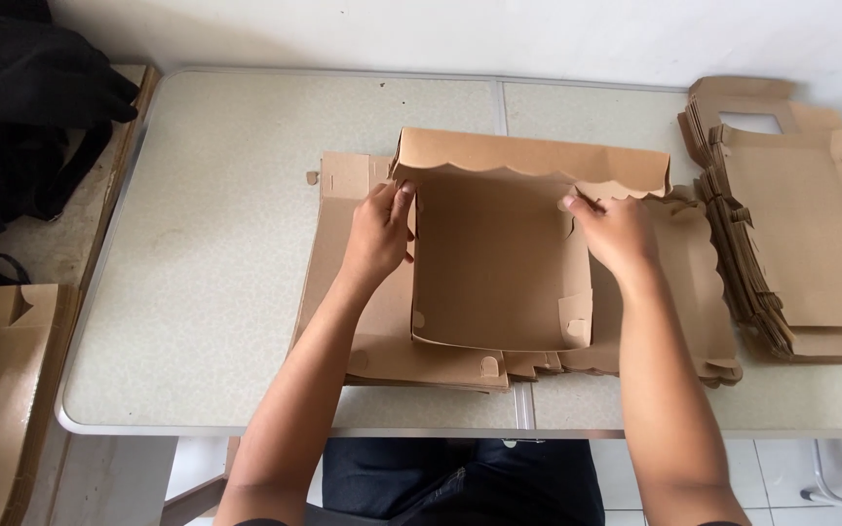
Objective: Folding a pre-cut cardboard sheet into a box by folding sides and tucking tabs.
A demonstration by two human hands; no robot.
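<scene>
Between both hands (499, 234) stands the cardboard box (499, 263).

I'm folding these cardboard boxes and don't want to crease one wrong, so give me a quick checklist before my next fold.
1. Left hand on the left wall of the half-folded box: ok.
2. Right hand at the right wall, fingers at the corner tab: ok.
3. Scalloped back flap standing up: ok.
4. Front corner tabs locked: cannot tell.
5. Box lies on the flat blanks, not bare table: not ok, uneven base.
6. Spare stack of blanks apart at right: ok.
</scene>
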